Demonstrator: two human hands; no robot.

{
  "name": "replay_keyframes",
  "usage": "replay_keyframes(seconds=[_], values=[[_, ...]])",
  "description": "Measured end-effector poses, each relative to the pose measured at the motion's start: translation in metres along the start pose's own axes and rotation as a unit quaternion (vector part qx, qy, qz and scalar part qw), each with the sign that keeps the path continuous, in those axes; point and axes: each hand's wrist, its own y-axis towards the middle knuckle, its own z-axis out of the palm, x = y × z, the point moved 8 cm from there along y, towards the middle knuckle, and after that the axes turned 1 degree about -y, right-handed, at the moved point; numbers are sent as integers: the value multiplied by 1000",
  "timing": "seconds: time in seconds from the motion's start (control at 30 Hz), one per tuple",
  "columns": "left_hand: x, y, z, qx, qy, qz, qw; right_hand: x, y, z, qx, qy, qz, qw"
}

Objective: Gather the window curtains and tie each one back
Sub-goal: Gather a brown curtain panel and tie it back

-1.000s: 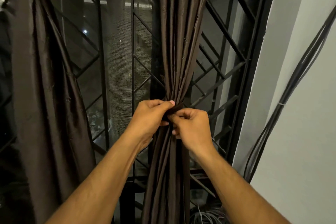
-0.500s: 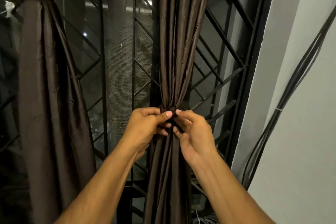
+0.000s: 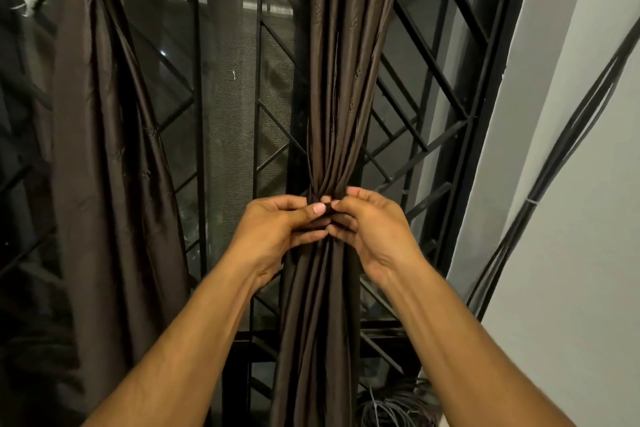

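Observation:
A dark brown curtain (image 3: 341, 87) hangs bunched into a narrow column in front of the window grille. A dark tie band (image 3: 316, 199) cinches it at its waist. My left hand (image 3: 277, 229) pinches the band from the left with thumb and fingers. From the right, my right hand (image 3: 372, 227) pinches the same band, fingertips meeting those of the left at the middle. Most of the band is hidden under my fingers. A second brown curtain (image 3: 104, 156) hangs at the left, gathered near its top.
A black metal window grille (image 3: 433, 135) with mesh stands behind the curtains. A white wall (image 3: 571, 253) rises at the right with a bundle of black cables (image 3: 568, 135) running up it. Coiled wires (image 3: 394, 406) lie on the floor below.
Both hands have turned from knuckles-up to a fingertip pinch on the band. The view has shifted so the hands sit slightly lower, and the right hand has opened outward.

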Motion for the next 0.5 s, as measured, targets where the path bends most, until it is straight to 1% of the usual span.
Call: replay_keyframes(seconds=[0.07, 0.13, 0.23, 0.3, 0.4, 0.5], values=[[-2, 0, 3, -3, 25, -7, 1000, 0, 0, -2, 3, -23, -8, 1000], [-2, -1, 6, -12, 17, -12, 1000, -2, -1, -3, 10, -30, -12, 999], [6, -4, 10, -41, -77, -9, 996, 1, -3, -5, 7, -30, -30, 999], [14, -6, 13, -54, -123, -4, 991, 7, -6, -8, -10, -53, -56, 997], [19, -9, 21, -55, -142, 10, 988, 18, -11, -11, -33, -114, -102, 988], [20, -12, 24, -49, -145, 24, 988, 27, -15, -17, -73, -227, -163, 957]])
